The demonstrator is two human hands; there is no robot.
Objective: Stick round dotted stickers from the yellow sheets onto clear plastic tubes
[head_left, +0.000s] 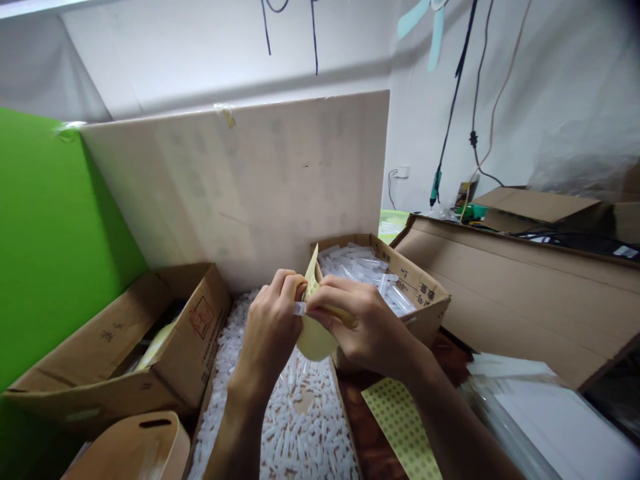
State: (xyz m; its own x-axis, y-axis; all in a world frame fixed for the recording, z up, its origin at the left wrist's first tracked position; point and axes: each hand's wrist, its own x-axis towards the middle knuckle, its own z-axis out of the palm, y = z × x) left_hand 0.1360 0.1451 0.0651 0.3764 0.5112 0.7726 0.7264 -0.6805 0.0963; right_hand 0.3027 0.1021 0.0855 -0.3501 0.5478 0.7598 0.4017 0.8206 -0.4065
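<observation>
Both hands meet over a carton of small white tubes (300, 420): the left hand (270, 327) pinches a clear tube (299, 308), and the right hand (363, 323) grips a curled yellow sticker sheet (314, 337) against it. Another sticker sheet (400, 427) lies below the right wrist.

Packing workshop: cardboard boxes (125, 347) of tubes (370, 270)

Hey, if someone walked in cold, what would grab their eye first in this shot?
Dead centre, the left hand and right hand pinch a small clear tube against a curled yellow sticker sheet. Beneath them lies a bed of white tubes, and a bright green panel fills the left edge.
</observation>
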